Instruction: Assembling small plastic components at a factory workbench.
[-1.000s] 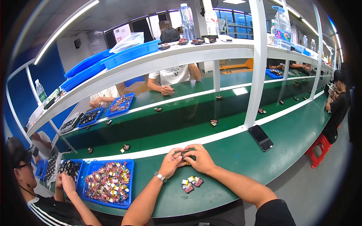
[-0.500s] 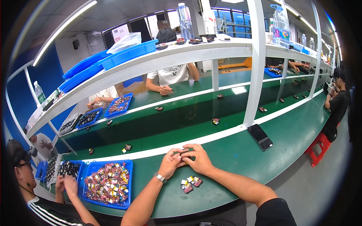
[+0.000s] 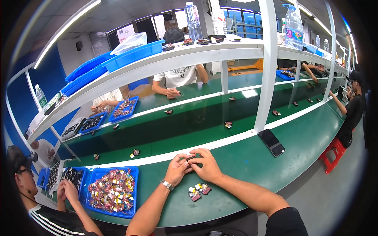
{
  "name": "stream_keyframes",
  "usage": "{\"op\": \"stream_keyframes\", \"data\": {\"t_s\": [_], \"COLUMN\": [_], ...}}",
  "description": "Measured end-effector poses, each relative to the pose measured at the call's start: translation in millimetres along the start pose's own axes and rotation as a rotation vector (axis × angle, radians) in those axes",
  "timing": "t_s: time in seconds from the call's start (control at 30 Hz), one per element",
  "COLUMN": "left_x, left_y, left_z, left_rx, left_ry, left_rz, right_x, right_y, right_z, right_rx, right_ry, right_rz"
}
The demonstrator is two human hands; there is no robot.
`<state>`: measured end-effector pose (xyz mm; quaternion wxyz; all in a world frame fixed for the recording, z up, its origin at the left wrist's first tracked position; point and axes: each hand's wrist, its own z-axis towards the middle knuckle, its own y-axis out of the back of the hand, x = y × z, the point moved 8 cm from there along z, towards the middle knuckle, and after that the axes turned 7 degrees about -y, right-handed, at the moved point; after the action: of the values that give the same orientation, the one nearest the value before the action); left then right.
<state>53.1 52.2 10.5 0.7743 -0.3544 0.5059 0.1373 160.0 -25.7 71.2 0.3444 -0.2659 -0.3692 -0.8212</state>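
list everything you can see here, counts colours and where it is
small part: one, dark, pinched between both hands
small parts: two, dark with yellow and white, on the bench below the hands
tray of parts: one, blue, left of the hands
phone: one, black, flat on the bench at right
bench: green, white-edged conveyor behind
stool: one, red, far right
water bottle: one, clear, top shelf
co-worker's hands: two, lower left beside the tray
left hand: wristwatch, on the part
right hand: on the part

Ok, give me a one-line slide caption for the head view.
Both hands, left hand and right hand, pinch a small dark part above two loose parts on the green bench.
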Motion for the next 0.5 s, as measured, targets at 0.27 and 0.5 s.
{"op": "stream_keyframes", "data": {"t_s": [0.27, 0.5], "left_x": [1.1, 1.7], "left_y": [2.5, 1.9], "left_z": [-0.3, -1.1], "left_rx": [-0.06, -0.092], "left_ry": [-0.011, 0.049], "left_rz": [0.062, 0.026], "right_x": [0.1, 12.8], "right_y": [-4.8, 10.0], "right_z": [2.7, 9.3], "right_rx": [0.059, -0.021], "right_ry": [0.036, 0.163], "right_rz": [0.014, -0.144]}}
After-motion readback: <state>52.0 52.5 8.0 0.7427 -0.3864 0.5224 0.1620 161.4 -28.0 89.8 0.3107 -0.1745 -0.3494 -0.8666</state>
